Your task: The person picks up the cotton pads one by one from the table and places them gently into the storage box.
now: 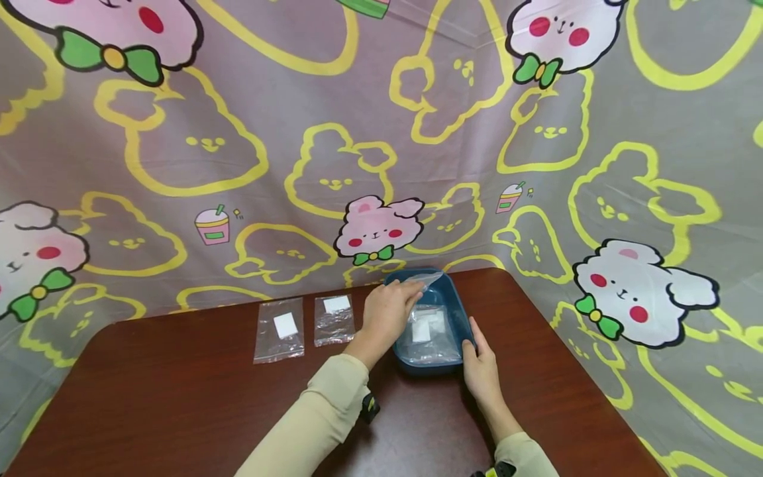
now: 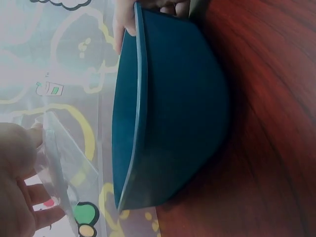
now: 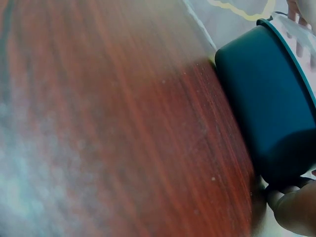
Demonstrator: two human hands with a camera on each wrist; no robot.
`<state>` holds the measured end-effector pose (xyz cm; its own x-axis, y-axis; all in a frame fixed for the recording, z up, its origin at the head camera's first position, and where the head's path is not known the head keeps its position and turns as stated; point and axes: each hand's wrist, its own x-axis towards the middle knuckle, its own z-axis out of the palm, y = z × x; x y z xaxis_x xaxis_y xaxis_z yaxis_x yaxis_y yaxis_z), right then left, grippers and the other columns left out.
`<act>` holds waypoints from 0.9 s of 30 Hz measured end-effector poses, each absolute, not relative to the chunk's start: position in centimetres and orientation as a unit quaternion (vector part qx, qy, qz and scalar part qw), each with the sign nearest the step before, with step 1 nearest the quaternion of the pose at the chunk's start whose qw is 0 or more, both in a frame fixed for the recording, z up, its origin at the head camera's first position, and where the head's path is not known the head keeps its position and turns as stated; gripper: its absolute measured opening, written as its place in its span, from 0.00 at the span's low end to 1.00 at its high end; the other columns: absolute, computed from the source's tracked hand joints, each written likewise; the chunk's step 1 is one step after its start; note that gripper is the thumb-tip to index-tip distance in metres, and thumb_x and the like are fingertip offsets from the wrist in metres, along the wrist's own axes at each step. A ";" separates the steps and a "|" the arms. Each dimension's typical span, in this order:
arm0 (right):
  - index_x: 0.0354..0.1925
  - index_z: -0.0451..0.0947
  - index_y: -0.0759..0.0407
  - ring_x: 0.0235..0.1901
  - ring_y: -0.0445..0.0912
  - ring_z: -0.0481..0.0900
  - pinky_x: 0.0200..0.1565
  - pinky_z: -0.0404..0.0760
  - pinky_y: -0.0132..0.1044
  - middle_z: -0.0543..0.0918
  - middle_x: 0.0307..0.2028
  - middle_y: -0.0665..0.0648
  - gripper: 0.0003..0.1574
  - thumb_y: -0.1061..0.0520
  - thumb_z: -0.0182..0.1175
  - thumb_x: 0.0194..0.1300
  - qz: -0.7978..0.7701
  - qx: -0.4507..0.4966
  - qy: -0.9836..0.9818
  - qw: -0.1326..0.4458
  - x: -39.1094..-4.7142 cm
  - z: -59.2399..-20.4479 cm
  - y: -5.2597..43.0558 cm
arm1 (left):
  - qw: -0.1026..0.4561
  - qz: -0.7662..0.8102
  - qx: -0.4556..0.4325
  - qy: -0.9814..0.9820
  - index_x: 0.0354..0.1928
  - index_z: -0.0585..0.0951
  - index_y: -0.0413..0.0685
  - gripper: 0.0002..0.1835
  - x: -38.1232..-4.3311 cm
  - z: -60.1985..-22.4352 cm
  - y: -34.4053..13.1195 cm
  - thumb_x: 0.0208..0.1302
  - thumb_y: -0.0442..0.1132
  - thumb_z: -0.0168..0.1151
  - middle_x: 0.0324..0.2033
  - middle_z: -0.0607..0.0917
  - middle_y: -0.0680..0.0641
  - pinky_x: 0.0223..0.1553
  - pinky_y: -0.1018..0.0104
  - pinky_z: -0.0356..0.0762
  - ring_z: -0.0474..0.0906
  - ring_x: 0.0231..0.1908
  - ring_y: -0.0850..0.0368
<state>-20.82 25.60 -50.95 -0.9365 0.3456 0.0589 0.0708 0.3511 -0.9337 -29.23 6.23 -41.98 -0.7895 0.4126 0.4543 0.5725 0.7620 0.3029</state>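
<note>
The left hand (image 1: 387,311) pinches a clear plastic bag (image 1: 430,278) between thumb and fingers. It reaches over the left edge of a blue tub (image 1: 457,311), so the bag sits at the fingertips, above the far part of the tub's opening. In the left wrist view the bag hangs from the thumb and fingers as a thin, see-through sheet, apart from the tub's rim.

The right hand (image 1: 483,371) grips the tub at its near right corner, with the thumb at the rim and other fingers curled against the outside wall. The tub stands upright on the brown counter (image 1: 179,397), between the two hands: the left hand is over it and the right hand is touching its side. The right wrist view shows the tub's outer wall with the right-hand fingers pressed close to its lower edge.

Inside the tub, below the left hand and its bag, lies clear packaging with a white square (image 1: 421,330) showing in it. Whether this is one bag or several stacked together, I cannot tell.

To the left of the tub, two more bags lie flat on the counter, side by side and slightly apart: a larger bag (image 1: 271,348) and a smaller bag (image 1: 334,326), each with a white square. The smaller one is just beside the left wrist.

A printed cloth (image 1: 357,93) hangs behind the counter.
</note>
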 end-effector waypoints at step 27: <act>0.77 0.59 0.56 0.74 0.57 0.57 0.72 0.55 0.58 0.62 0.74 0.64 0.34 0.62 0.47 0.76 0.547 -0.124 -0.817 0.134 -20.7 -50.6 25.6 | 0.171 -0.192 -0.289 -0.922 0.61 0.83 0.60 0.17 -29.1 -41.8 10.9 0.76 0.49 0.55 0.57 0.84 0.55 0.52 0.52 0.83 0.83 0.54 0.50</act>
<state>-20.71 25.55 -50.59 -0.9332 0.3494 0.0841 0.0554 0.3711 -0.9270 -29.07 10.94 -41.85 -0.7739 0.4678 0.4269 0.5994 0.7587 0.2551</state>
